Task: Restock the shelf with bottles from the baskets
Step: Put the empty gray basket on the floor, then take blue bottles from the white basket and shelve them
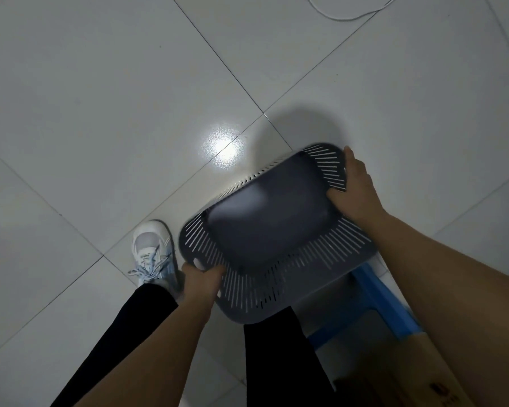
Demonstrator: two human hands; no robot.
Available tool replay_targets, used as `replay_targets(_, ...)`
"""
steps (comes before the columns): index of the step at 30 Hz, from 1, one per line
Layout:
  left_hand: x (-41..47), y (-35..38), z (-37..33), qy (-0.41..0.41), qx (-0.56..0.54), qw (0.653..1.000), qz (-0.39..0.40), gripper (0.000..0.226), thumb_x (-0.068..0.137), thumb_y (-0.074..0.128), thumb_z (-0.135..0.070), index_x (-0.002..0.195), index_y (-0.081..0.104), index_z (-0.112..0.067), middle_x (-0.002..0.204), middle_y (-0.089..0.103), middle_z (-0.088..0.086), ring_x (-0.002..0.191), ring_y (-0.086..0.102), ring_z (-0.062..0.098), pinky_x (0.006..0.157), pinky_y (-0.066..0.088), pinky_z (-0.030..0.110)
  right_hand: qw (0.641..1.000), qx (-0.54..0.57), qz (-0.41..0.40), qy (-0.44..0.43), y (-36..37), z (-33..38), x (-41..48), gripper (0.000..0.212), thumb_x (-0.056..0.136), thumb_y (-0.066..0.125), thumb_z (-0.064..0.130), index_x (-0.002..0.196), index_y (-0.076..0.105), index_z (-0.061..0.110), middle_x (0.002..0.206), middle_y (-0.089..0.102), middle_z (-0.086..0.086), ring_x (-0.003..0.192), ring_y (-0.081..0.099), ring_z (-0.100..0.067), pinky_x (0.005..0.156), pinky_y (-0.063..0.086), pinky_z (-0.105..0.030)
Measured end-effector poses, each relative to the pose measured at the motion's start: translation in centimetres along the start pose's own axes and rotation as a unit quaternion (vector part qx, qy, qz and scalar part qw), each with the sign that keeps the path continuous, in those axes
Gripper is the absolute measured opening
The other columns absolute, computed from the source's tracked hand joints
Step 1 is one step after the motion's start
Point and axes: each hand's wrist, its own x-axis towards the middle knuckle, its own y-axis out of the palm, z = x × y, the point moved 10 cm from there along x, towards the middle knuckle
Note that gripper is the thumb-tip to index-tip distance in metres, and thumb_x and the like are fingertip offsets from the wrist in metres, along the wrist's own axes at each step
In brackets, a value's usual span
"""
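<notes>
Hands (202, 282) (354, 190) gripping empty grey basket (265, 224)

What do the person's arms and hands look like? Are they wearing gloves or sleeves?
No gloves and no sleeves in view. The left hand and right hand are bare, and both forearms are bare too. I can see no watch, rings or bracelets on them.

readable text: none | cardboard box (417, 374) at 5 o'clock: dark printed mark on its top face, blurred, cannot be read | grey basket (265, 224) at centre: no label or lettering shows | white shoe (153, 248) at 8 o'clock: no brand mark can be made out
</notes>
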Motion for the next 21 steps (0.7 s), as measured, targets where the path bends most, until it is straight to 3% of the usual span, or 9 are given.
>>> replay_targets(3, -0.8, -0.1, -0.9, 0.011, 0.049, 0.999, -0.005, 0.076, 0.06, 0.061, -0.021, 0.127, 0.039, 0.006, 0.116, 0.056, 0.024, 0.093, 0.059, 0.034, 0.06, 0.047, 0.031, 1.0, -0.013, -0.001, 0.006, -0.2, 0.7, -0.3, 0.083, 0.085, 0.056, 0.022, 0.151, 0.007, 0.015, 0.154, 0.021, -0.015, 0.138, 0.027, -0.034, 0.112, 0.027, -0.047)
replay_targets(5, -1.3, 0.0, -1.6, 0.032, 0.11, 0.993, -0.011, 0.09, 0.046, 0.06, -0.032, 0.125, 0.041, 0.008, 0.121, 0.053, 0.028, 0.099, 0.058, 0.04, 0.076, 0.054, 0.046, 1.0, -0.011, -0.023, -0.009, -1.0, 2.0, -0.8, 0.077, 0.079, 0.049, 0.027, 0.149, 0.02, 0.011, 0.153, 0.025, -0.016, 0.139, 0.027, -0.032, 0.113, 0.027, -0.048)
replay_targets(7, -3.8, 0.1, -3.9, 0.061, 0.198, 0.978, -0.017, 0.083, 0.061, 0.063, -0.029, 0.131, 0.036, 0.004, 0.134, 0.041, 0.022, 0.118, 0.045, 0.042, 0.097, 0.045, 0.048, 0.998, -0.033, -0.04, -0.027, -1.8, 3.8, -1.8, 0.073, 0.079, 0.051, 0.02, 0.146, 0.026, 0.007, 0.151, 0.027, -0.018, 0.139, 0.027, -0.032, 0.112, 0.028, -0.046)
replay_targets(9, -6.7, 0.8, -6.9, 0.128, 0.288, 0.949, -0.007, 0.074, 0.077, 0.062, -0.023, 0.139, 0.028, -0.001, 0.143, 0.031, 0.018, 0.13, 0.033, 0.038, 0.104, 0.036, 0.042, 0.996, -0.06, -0.042, -0.05, -2.7, 6.0, -3.2, 0.072, 0.082, 0.057, 0.014, 0.146, 0.026, 0.005, 0.152, 0.026, -0.018, 0.137, 0.029, -0.032, 0.112, 0.027, -0.04)
replay_targets(11, -10.2, 1.9, -11.0, 0.239, 0.361, 0.902, 0.001, 0.077, 0.08, 0.062, -0.023, 0.143, 0.023, -0.005, 0.146, 0.029, 0.016, 0.134, 0.029, 0.033, 0.108, 0.028, 0.039, 0.99, -0.095, -0.04, -0.095, -4.0, 8.6, -5.1, 0.07, 0.083, 0.059, 0.016, 0.145, 0.028, 0.005, 0.15, 0.029, -0.016, 0.134, 0.034, -0.032, 0.109, 0.029, -0.039)
replay_targets(13, -14.9, 2.8, -15.5, 0.371, 0.432, 0.822, 0.004, 0.077, 0.08, 0.061, -0.022, 0.144, 0.022, -0.007, 0.146, 0.03, 0.012, 0.134, 0.029, 0.029, 0.112, 0.024, 0.036, 0.98, -0.136, -0.036, -0.138, -6.0, 10.8, -7.0, 0.068, 0.083, 0.061, 0.018, 0.143, 0.033, 0.005, 0.148, 0.034, -0.016, 0.129, 0.039, -0.033, 0.107, 0.032, -0.041)
replay_targets(16, -21.8, 2.6, -21.3, 0.511, 0.488, 0.707, -0.028, 0.073, 0.068, 0.069, -0.012, 0.135, 0.041, 0.0, 0.132, 0.047, 0.016, 0.123, 0.045, 0.034, 0.106, 0.034, 0.04, 0.97, -0.172, -0.029, -0.168, -10.2, 13.4, -9.8, 0.069, 0.084, 0.06, 0.017, 0.145, 0.031, 0.005, 0.15, 0.032, -0.016, 0.136, 0.034, -0.032, 0.112, 0.026, -0.041)
replay_targets(18, -26.2, 1.8, -24.8, 0.567, 0.51, 0.643, -0.066, 0.074, 0.059, 0.075, -0.009, 0.127, 0.049, 0.004, 0.121, 0.055, 0.019, 0.116, 0.052, 0.039, 0.103, 0.039, 0.044, 0.965, -0.182, -0.043, -0.182, -14.0, 15.3, -12.0, 0.07, 0.083, 0.061, 0.014, 0.145, 0.03, 0.004, 0.151, 0.032, -0.017, 0.138, 0.033, -0.031, 0.114, 0.023, -0.04)
replay_targets(21, -33.0, 0.1, -29.0, 0.576, 0.558, 0.592, -0.081, 0.073, 0.075, 0.064, -0.012, 0.14, 0.032, -0.005, 0.139, 0.039, 0.011, 0.133, 0.033, 0.033, 0.113, 0.021, 0.037, 0.956, -0.211, -0.075, -0.19, -20.7, 18.7, -16.0, 0.068, 0.079, 0.065, 0.012, 0.141, 0.038, 0.003, 0.145, 0.04, -0.017, 0.134, 0.04, -0.031, 0.112, 0.028, -0.037)
